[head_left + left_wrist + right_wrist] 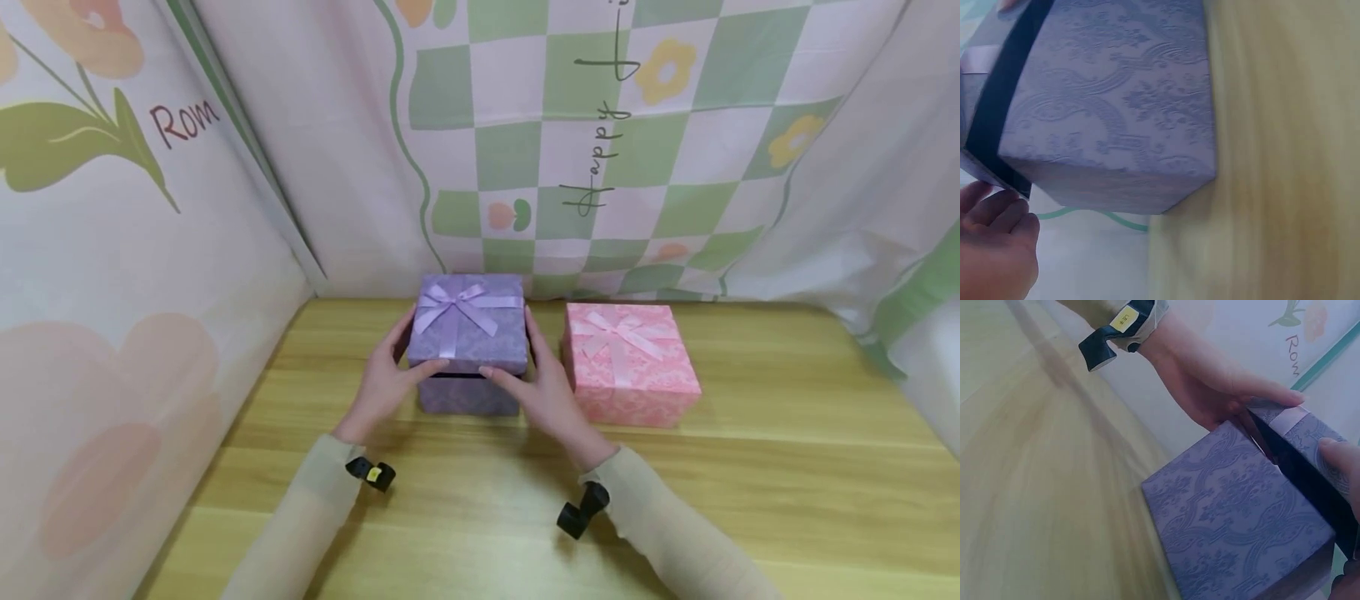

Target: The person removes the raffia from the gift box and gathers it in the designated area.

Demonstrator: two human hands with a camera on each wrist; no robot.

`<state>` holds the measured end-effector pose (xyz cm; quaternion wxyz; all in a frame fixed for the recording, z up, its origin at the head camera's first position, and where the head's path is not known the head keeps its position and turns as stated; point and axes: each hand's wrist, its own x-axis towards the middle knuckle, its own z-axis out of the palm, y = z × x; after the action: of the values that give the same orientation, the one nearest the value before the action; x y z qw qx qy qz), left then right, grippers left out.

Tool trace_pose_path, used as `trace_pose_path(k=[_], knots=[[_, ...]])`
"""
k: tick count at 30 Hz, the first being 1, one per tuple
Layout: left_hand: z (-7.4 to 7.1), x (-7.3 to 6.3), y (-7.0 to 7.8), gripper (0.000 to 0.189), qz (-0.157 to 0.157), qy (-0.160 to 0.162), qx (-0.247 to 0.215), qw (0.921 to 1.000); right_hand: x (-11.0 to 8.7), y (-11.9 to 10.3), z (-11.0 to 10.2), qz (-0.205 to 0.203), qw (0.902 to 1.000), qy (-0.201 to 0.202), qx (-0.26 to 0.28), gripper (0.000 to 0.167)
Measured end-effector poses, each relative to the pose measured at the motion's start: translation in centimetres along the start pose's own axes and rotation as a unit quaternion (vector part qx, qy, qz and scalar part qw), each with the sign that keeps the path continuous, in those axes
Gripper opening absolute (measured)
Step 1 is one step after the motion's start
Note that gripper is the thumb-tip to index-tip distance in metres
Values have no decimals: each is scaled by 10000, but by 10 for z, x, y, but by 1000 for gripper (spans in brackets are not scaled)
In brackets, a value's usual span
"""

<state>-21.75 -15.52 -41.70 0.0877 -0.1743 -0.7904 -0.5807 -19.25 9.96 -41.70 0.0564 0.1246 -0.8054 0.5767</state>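
Note:
A purple gift box stands on the wooden table, its lid (498,342) topped by a lilac ribbon bow (457,308). My left hand (386,379) grips the lid's left side, thumb on the front edge. From the other side my right hand (551,396) holds it the same way. The lid sits raised and tilted over the box base (468,397), with a dark gap along the front. Both wrist views show this gap widely, beside the embossed base wall (1235,512). The box's inside is hidden in shadow.
To the right of my right hand stands a pink gift box (630,404) with its lid on and a pink bow. Behind the table (465,508) hangs a green-and-white checked curtain (510,154). A white flowered cloth (247,275) closes off the left side.

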Motion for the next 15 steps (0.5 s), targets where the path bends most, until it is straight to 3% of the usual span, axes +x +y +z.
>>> trace_pose_path(k=[8, 15], knots=[[-6, 1, 11, 72, 218, 100, -302, 9993, 4, -14, -2, -136, 9998, 85, 151, 93], [-10, 2, 17, 79, 353, 262, -75, 9990, 12, -20, -5, -852, 9956, 321, 228, 76]])
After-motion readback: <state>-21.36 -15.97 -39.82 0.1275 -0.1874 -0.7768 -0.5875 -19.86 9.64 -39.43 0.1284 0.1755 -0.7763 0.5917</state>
